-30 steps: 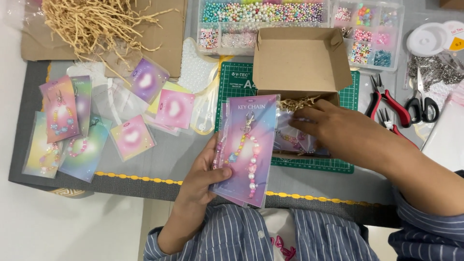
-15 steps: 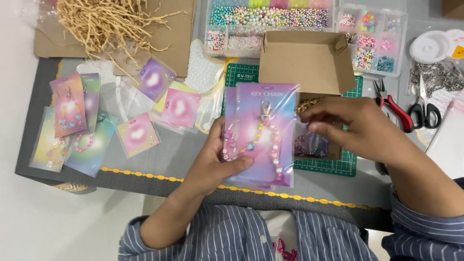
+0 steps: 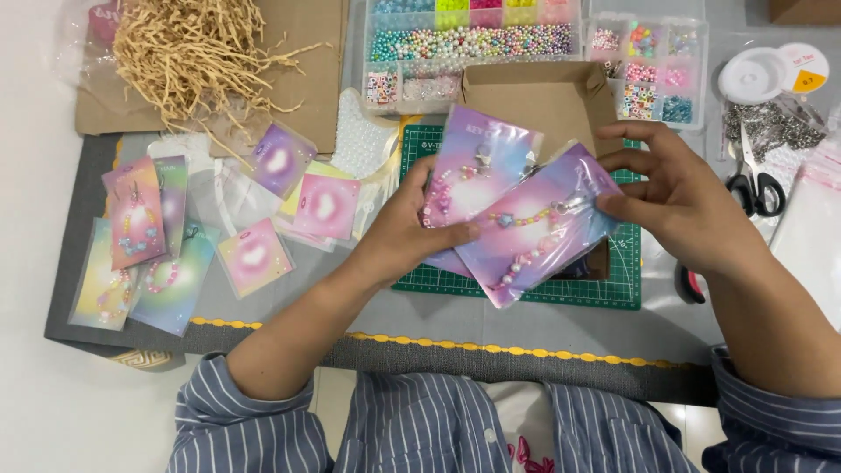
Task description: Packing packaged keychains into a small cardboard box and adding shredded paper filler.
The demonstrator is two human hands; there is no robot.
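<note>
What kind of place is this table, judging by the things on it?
Probably a home craft desk for making and packing beaded keychains: bead organizer boxes, a green cutting mat, and a small cardboard box behind the packaged keychains in both hands.

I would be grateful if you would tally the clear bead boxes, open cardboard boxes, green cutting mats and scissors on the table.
Clear bead boxes: 2
Open cardboard box: 1
Green cutting mat: 1
Scissors: 1
Total: 5
</note>
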